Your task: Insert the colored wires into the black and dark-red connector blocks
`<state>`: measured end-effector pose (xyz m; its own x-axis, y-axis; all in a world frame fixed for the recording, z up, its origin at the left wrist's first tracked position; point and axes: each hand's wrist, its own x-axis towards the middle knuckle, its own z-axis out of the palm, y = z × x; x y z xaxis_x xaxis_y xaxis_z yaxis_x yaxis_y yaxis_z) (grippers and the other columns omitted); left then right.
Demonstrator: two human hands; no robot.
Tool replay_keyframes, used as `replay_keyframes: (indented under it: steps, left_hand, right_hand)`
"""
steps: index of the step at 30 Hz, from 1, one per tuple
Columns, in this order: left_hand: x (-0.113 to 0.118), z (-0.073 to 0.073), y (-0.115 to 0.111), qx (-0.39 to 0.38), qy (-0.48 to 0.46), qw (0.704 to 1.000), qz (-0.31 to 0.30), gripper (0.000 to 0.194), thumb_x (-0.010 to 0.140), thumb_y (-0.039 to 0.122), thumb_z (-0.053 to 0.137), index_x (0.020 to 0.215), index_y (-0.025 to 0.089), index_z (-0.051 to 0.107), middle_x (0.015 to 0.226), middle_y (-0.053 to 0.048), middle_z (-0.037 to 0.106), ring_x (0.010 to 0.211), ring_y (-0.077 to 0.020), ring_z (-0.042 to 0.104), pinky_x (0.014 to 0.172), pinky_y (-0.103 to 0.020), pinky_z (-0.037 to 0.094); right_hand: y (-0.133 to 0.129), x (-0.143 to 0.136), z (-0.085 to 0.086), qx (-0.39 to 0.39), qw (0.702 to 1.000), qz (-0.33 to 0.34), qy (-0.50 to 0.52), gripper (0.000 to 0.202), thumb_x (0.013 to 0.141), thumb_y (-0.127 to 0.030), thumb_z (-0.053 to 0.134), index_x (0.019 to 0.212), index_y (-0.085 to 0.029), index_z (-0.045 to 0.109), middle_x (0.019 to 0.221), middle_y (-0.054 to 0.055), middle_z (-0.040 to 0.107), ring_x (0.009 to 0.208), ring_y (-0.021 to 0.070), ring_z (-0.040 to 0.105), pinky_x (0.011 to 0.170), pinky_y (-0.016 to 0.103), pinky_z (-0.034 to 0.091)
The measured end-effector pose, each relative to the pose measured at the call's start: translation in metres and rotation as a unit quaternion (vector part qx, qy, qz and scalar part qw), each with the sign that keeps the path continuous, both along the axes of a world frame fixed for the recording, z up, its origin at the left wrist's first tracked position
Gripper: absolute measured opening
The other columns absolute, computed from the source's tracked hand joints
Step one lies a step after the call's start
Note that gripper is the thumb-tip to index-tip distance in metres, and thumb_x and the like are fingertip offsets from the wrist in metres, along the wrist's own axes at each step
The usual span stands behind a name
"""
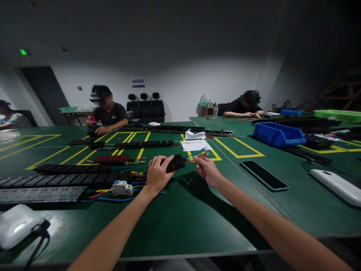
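Observation:
My left hand (158,173) is wrapped round a black power strip (177,162) and holds it above the green table. Blue, yellow and red wires (200,153) with ring terminals stick out of its right end. My right hand (210,171) pinches at these wires, thumb and fingers close together by the red one. To the left of my left hand, several power strips lie side by side, among them a grey one (45,195) with a white circuit breaker (122,188) on its leads. A dark red strip (112,159) lies farther back.
On the right are a phone (264,175), a white power bank (335,186) and a blue bin (278,134). A white device (21,226) with a strap sits front left. White paper (196,145) lies ahead. Across the table, one person (109,111) holds a red tool; another (245,105) leans over the table.

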<state>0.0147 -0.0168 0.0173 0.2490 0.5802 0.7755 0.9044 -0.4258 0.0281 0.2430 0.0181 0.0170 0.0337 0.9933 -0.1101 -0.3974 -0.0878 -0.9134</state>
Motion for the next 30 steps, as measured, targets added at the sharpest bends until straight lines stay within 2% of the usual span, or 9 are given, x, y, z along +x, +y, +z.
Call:
replay_keyframes:
  steps: [3,8,13,17,23,30]
  left_hand:
    - [0.0,0.0,-0.001,-0.005,0.005,1.0,-0.003,0.051,0.082,0.035,0.078,0.129,0.025,0.063,0.108,-0.008,0.063,0.1,-0.0261,0.057,0.088,-0.039,0.046]
    - [0.001,0.001,-0.001,-0.016,0.01,1.0,-0.005,0.052,0.08,0.035,0.079,0.13,0.026,0.063,0.108,-0.008,0.063,0.1,-0.0257,0.057,0.087,-0.038,0.046]
    - [0.001,0.001,-0.002,-0.015,0.012,1.0,-0.011,0.052,0.081,0.035,0.078,0.13,0.026,0.063,0.108,-0.008,0.062,0.101,-0.0257,0.057,0.086,-0.038,0.046]
    - [0.001,0.001,-0.003,-0.016,0.025,0.999,-0.012,0.052,0.081,0.034,0.077,0.13,0.026,0.063,0.109,-0.008,0.062,0.101,-0.0259,0.057,0.086,-0.038,0.045]
    - [0.001,0.001,-0.002,-0.016,0.03,0.999,-0.012,0.054,0.081,0.032,0.078,0.131,0.025,0.062,0.109,-0.009,0.062,0.102,-0.0265,0.057,0.085,-0.038,0.045]
    - [0.0,0.001,-0.002,-0.015,0.042,0.999,-0.012,0.053,0.081,0.031,0.078,0.131,0.025,0.062,0.108,-0.009,0.062,0.102,-0.0269,0.056,0.085,-0.039,0.045]
  right_hand:
    - [0.001,0.0,0.0,-0.004,1.0,-0.003,-0.003,0.026,0.068,-0.026,0.087,0.079,-0.019,0.065,0.074,-0.003,0.065,0.051,0.0046,0.053,0.037,0.012,0.039]
    - [0.001,0.0,-0.003,0.031,0.999,0.012,-0.04,0.024,0.067,-0.024,0.085,0.081,-0.017,0.068,0.064,-0.002,0.061,0.055,0.0072,0.055,0.039,0.013,0.037]
    - [0.002,0.0,-0.005,0.058,0.997,0.021,-0.052,0.025,0.063,-0.023,0.083,0.083,-0.017,0.068,0.075,0.002,0.069,0.066,0.0122,0.063,0.04,0.015,0.038]
    - [0.004,0.0,-0.007,0.057,0.997,0.014,-0.051,0.027,0.062,-0.021,0.079,0.085,-0.018,0.066,0.076,0.002,0.069,0.067,0.0134,0.064,0.041,0.016,0.039]
    - [0.005,-0.002,-0.007,0.059,0.996,0.001,-0.068,0.024,0.061,-0.022,0.077,0.081,-0.018,0.063,0.067,0.001,0.065,0.059,0.0126,0.06,0.041,0.017,0.037]
    - [0.006,-0.001,-0.011,0.038,0.996,-0.002,-0.082,0.022,0.06,-0.025,0.077,0.076,-0.016,0.064,0.054,-0.004,0.056,0.047,0.0073,0.047,0.04,0.017,0.033]
